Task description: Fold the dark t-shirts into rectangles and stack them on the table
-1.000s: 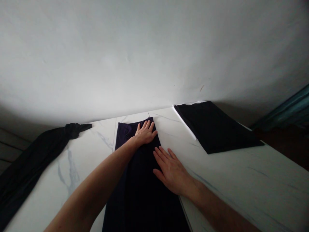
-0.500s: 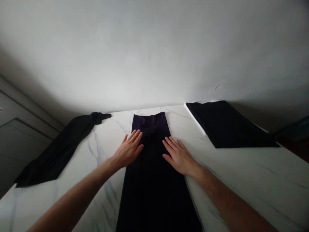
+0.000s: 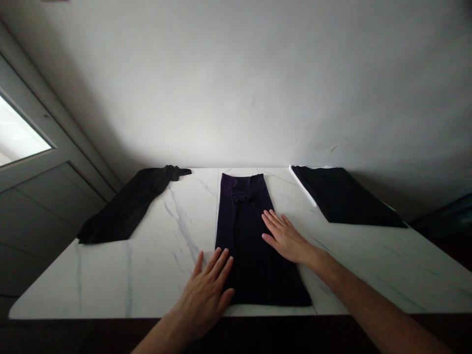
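A dark purple, nearly black garment lies flat and lengthwise on the table; its exact kind I cannot make out. Its far end has a straight edge, with bunched wrinkles just below it. My left hand rests with spread fingers on the garment's near left edge. On its right edge, farther up, my right hand lies flat with the fingers stretched out. Neither hand grips the cloth.
The white marbled table stands against a pale wall. A crumpled black garment lies at the back left. A folded black cloth with a white edge lies at the back right. A door is at far left.
My left hand has slid down the garment's left edge toward me, while my right hand stays near its right edge. The view has shifted, showing the table's front edge and the garment's near end.
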`<state>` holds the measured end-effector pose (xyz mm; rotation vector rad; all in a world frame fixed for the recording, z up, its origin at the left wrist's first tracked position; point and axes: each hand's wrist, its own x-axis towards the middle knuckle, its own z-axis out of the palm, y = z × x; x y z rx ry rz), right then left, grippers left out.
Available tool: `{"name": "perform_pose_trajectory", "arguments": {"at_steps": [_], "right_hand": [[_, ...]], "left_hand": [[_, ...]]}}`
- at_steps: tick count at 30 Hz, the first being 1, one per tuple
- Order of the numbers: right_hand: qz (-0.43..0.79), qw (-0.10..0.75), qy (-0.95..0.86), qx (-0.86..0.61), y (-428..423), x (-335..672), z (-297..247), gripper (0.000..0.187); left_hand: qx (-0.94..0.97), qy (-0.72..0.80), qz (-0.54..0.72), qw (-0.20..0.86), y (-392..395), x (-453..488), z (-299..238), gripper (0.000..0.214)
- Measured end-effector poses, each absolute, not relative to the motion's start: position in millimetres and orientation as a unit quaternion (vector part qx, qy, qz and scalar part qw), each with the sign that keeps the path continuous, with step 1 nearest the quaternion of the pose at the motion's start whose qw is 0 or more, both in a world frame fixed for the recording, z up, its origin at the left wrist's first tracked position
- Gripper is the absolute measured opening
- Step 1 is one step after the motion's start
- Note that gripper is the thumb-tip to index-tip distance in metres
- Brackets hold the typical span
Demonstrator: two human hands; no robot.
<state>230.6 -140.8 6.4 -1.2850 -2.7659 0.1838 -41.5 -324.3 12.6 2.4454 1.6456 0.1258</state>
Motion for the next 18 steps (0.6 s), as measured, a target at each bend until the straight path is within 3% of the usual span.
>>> {"name": "perform_pose_trajectory", "arguments": {"at_steps": [6,18], "right_hand": [[0.068,0.049,-0.905,-0.418,-209,250,-1,0.071],[0.050,0.055,-0.920,-0.384,-285,261,-2,0.088]], "left_hand": [[0.846,0.517,0.055,0.120,-341,-44,14,0.079],[0.870,0.476,0.035,0.123,-350,-45,13,0.081]]}}
